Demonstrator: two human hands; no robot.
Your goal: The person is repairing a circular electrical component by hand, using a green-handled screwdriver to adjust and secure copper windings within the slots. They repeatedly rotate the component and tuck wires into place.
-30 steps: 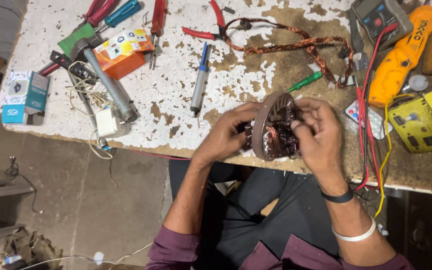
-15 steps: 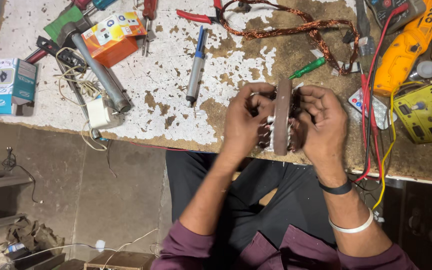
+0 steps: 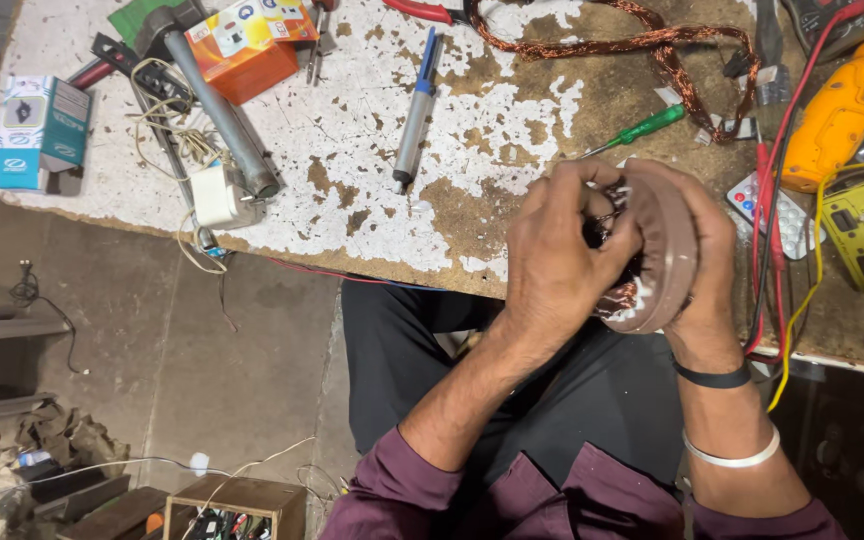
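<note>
The right hand [image 3: 697, 260] cups the round wound stator [image 3: 657, 250] by its rim; the left hand [image 3: 557, 255] pinches its inner copper windings. It looks heavy, rigid, with fragile wire.

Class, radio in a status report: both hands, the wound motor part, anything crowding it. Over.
Left hand and right hand both gripping the round copper-wound stator, tilted on edge over the bench edge. Red and yellow leads hang close by the right wrist.

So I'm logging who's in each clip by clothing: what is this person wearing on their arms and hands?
Both hands are bare, no gloves: left hand, right hand. Dark maroon sleeves are pushed up, leaving the forearms uncovered. The right wrist carries a narrow black band, and lower on that forearm sits a thin pale bangle. No rings or watch can be made out.
</note>
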